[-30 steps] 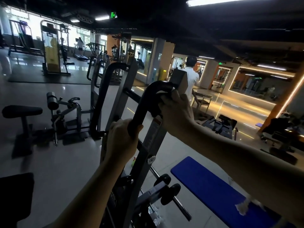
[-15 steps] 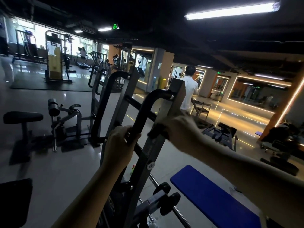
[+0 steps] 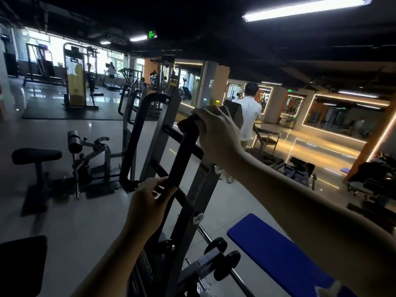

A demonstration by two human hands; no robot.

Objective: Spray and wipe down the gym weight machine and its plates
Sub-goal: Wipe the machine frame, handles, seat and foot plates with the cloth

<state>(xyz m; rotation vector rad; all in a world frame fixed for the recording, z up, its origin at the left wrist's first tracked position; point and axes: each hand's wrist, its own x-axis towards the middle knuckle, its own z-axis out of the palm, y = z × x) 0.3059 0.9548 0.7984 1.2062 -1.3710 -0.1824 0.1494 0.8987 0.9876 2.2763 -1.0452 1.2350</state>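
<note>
On the handle, the left hand grips low and the right hand holds a cloth at the top; pad at right, seat at left, person behind.

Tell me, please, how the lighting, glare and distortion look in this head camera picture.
Head view: the ceiling strip light and far windows are blown out, and their light reflects off the glossy floor. Head view: the weight machine frame up front is dim, nearly a silhouette. Head view: the wide lens bows lines toward the edges.

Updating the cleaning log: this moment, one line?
wiping | left hand: grips black bar low | right hand: holds dark cloth on bar top
</note>
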